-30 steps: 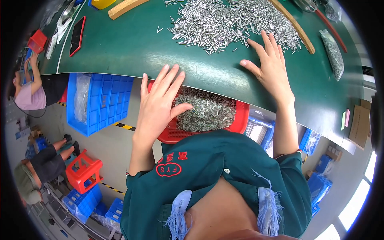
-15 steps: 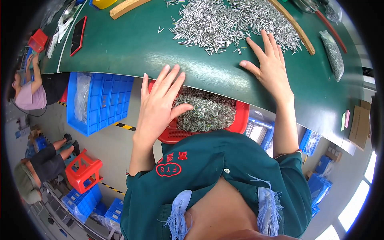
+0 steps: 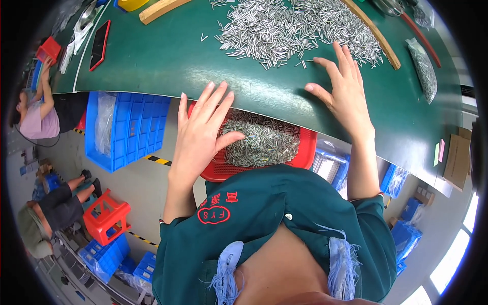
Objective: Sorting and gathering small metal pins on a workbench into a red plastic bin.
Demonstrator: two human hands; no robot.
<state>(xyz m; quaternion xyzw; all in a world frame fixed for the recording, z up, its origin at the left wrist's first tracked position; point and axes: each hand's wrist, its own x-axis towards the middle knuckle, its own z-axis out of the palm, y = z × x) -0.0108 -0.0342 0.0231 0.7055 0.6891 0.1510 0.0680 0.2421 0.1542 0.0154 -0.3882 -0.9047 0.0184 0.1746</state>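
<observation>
A heap of small silvery metal pins (image 3: pixel 274 35) spreads over the green tabletop (image 3: pixel 152 66), with a few strays along its near side. My right hand (image 3: pixel 348 94) is open just in front of the heap's right part, index finger bent with its tip at a stray pin. Its thumb stands apart from the fingers. My left hand (image 3: pixel 201 127) is open, fingers stretched and tips at the table's front edge. Below that edge, against my body, a red basket (image 3: pixel 307 147) holds many more thin metal pins (image 3: pixel 262 142); the left thumb extends over them.
Wooden strips (image 3: pixel 373 33) (image 3: pixel 162 10) lie right and left of the heap. A red-edged phone (image 3: pixel 100 46) is at the left, a bag of pins (image 3: pixel 423 71) at the right. Blue crates (image 3: pixel 137 129) stand below the table's left. Two people (image 3: pixel 43 119) (image 3: pixel 38 229) are farther left.
My right hand has drawn back slightly toward me, and its index finger has bent more. My left hand has hardly moved. The person at far left has reached up to a red bin.
</observation>
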